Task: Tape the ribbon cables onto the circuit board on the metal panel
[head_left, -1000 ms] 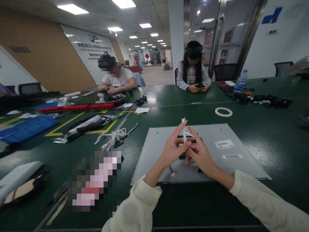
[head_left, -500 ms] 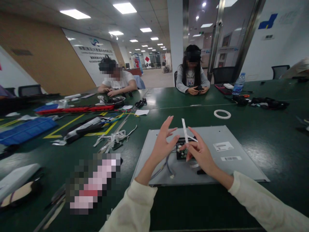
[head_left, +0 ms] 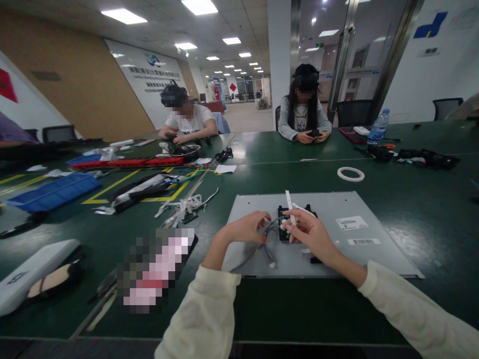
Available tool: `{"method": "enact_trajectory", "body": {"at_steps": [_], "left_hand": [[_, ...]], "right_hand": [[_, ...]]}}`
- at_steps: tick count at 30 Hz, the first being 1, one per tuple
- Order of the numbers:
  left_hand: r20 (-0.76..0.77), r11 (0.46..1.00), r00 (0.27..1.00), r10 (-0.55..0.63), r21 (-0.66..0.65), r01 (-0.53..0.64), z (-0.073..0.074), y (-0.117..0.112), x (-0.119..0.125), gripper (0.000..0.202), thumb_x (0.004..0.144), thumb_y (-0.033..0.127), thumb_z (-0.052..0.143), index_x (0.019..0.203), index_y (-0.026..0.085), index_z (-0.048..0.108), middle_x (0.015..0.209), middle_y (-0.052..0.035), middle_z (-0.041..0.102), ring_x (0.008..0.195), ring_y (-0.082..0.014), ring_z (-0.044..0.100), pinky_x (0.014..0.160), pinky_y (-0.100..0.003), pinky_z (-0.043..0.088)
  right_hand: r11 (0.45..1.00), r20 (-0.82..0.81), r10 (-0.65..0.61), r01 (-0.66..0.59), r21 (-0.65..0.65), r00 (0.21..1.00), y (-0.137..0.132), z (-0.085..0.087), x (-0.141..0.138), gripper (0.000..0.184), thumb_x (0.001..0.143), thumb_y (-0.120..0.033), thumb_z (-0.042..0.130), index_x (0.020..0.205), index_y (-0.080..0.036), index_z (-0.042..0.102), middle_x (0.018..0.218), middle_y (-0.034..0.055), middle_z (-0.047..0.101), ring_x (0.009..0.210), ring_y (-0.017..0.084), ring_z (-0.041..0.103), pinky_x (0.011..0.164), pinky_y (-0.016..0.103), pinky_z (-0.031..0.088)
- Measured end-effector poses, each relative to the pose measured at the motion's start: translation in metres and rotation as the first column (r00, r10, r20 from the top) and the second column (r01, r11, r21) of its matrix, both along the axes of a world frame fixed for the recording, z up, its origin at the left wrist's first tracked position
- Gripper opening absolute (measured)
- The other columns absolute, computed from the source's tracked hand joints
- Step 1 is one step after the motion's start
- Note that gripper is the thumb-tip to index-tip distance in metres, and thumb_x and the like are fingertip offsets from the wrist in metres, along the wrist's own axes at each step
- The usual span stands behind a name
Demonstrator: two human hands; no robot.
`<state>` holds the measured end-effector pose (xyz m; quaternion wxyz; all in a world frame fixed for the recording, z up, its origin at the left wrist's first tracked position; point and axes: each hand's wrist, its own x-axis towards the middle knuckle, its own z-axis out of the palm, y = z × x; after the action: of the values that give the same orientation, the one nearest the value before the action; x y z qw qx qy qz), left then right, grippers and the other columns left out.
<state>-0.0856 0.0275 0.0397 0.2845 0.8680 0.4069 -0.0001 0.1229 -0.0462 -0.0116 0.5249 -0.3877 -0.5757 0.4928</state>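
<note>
A flat grey metal panel lies on the table before me, with a small black circuit board on it. My left hand is over the panel's left part, its fingers curled round a bundle of grey cables beside the board. A loose white connector ends one cable. Between the thumb and fingers of my right hand is a narrow white strip of tape, pointing up. The right hand partly hides the board, and a second white piece shows behind its fingers.
A white tape ring lies beyond the panel. Left of it are a heap of white strips, a blurred pink item and a blue tray. Two people sit across the table, near a water bottle.
My left hand has gone from spread fingers above the board to curled fingers at the grey cables, lower down. My right hand still holds the strip. The view has shifted slightly.
</note>
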Motion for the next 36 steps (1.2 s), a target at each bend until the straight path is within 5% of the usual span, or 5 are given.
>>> {"method": "enact_trajectory", "body": {"at_steps": [13, 22, 26, 29, 36], "left_hand": [[-0.003, 0.998, 0.998, 0.067, -0.005, -0.067, -0.008, 0.006, -0.005, 0.048, 0.062, 0.014, 0.056, 0.109, 0.018, 0.052, 0.084, -0.0021, 0.061, 0.075, -0.0168, 0.059, 0.064, -0.024, 0.044], [0.058, 0.988, 0.986, 0.154, -0.016, -0.153, -0.01, 0.009, -0.007, 0.035, 0.065, 0.025, 0.062, 0.099, 0.019, 0.059, 0.077, -0.0002, 0.065, 0.069, -0.0154, 0.059, 0.061, -0.023, 0.041], [0.259, 0.908, 0.883, 0.39, -0.265, -0.324, -0.002, 0.004, 0.001, 0.041, 0.084, 0.049, 0.043, 0.096, 0.014, 0.061, 0.088, -0.0083, 0.069, 0.071, -0.0158, 0.063, 0.057, -0.024, 0.039], [0.338, 0.831, 0.795, 0.504, -0.443, -0.338, 0.0, -0.001, 0.009, 0.054, 0.084, 0.06, 0.041, 0.097, 0.012, 0.062, 0.093, -0.0114, 0.07, 0.076, -0.0167, 0.064, 0.058, -0.024, 0.04], [0.579, 0.829, 0.614, 0.536, -0.496, -0.257, -0.007, -0.002, 0.02, 0.034, 0.071, 0.045, 0.069, 0.082, 0.013, 0.067, 0.086, -0.0085, 0.071, 0.068, -0.0112, 0.061, 0.062, -0.022, 0.044]], "right_hand": [[0.982, -0.013, 0.175, -0.176, -0.076, 0.984, -0.004, 0.002, -0.011, 0.026, 0.085, -0.037, 0.054, 0.103, -0.019, 0.06, 0.095, 0.0052, 0.067, 0.062, 0.009, 0.061, 0.051, 0.02, 0.047], [0.96, 0.036, 0.262, -0.256, -0.114, 0.964, -0.009, -0.001, -0.024, 0.023, 0.088, -0.036, 0.048, 0.097, -0.018, 0.06, 0.094, 0.0043, 0.066, 0.061, 0.009, 0.062, 0.049, 0.019, 0.048], [0.961, 0.093, 0.277, -0.273, -0.048, 0.956, -0.01, 0.0, -0.024, 0.023, 0.09, -0.033, 0.046, 0.1, -0.019, 0.061, 0.098, 0.0044, 0.067, 0.067, 0.01, 0.064, 0.055, 0.022, 0.05], [0.955, 0.104, 0.297, -0.296, -0.019, 0.949, -0.011, 0.001, -0.023, 0.024, 0.091, -0.031, 0.045, 0.102, -0.018, 0.063, 0.102, 0.0056, 0.067, 0.077, 0.012, 0.066, 0.066, 0.026, 0.053], [0.944, -0.004, 0.326, -0.326, -0.054, 0.945, -0.011, -0.007, -0.023, 0.028, 0.083, -0.024, 0.057, 0.11, -0.017, 0.06, 0.102, 0.007, 0.069, 0.09, 0.017, 0.067, 0.084, 0.035, 0.053]]}}
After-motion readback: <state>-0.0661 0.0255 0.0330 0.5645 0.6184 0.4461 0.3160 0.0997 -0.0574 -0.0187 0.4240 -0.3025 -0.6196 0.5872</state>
